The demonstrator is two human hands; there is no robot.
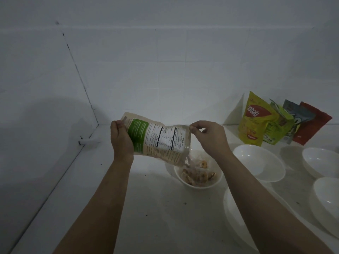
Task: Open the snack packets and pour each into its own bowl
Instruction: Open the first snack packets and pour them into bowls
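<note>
A beige and green snack packet (157, 140) hangs tilted over a white bowl (213, 183), its open mouth pointing down to the right. Pale brown chips (194, 176) lie in that bowl, and a few are at the packet's mouth. My left hand (121, 139) grips the packet's bottom end. My right hand (209, 137) pinches its upper corner near the opening. An empty white bowl (258, 163) sits just right of the filled one.
Several sealed packets lean on the tiled wall at the back right: a yellow one (254, 119), a green one (278, 125), a blue one (296, 116) and a red one (311, 123). More empty white bowls (321, 161) (328, 197) and a white plate (233, 211) sit on the right of the counter (146, 208).
</note>
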